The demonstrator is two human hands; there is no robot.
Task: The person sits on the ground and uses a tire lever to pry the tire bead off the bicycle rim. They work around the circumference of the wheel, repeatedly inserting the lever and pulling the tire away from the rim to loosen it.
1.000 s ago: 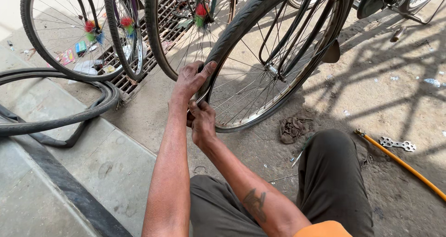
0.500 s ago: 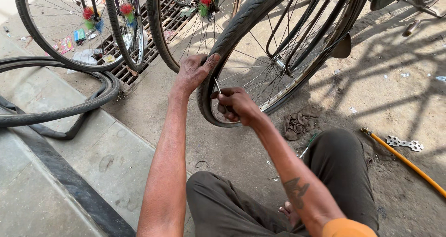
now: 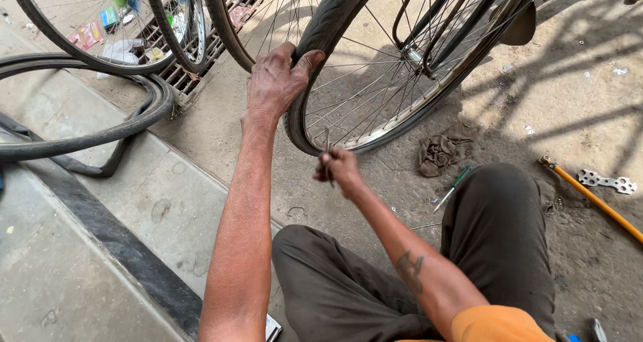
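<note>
Sunlit concrete ground (image 3: 569,94) is stretching under the scene, crossed by the shadows of spokes and frames, with a raised kerb (image 3: 100,228) running along the left side. A bicycle wheel (image 3: 402,67) is standing upright just ahead of the seated person, its black tyre (image 3: 321,27) facing the camera and its lowest part nearly touching the ground. The left hand (image 3: 276,81) is wrapping over the tyre from above, its grip pressed around the rubber with the thumb hooking onto the inner side. The right hand (image 3: 339,168) is hanging just below the rim, its grip pinching a thin metal tool (image 3: 328,156) whose tip is pointing up toward the rim's lower edge; whether the tip is touching the rim cannot be told. A crumpled dark rag (image 3: 439,151) is lying on the ground just beside the wheel, and a green-handled screwdriver (image 3: 452,184) is resting near the person's right knee. Farther right, an orange-handled tool (image 3: 593,198) is lying beside a flat metal wrench (image 3: 606,181). To the left, a loose black tyre (image 3: 100,138) is sprawling across the kerb, and two more bicycle wheels (image 3: 154,27) are standing over a drain grate (image 3: 201,54).
</note>
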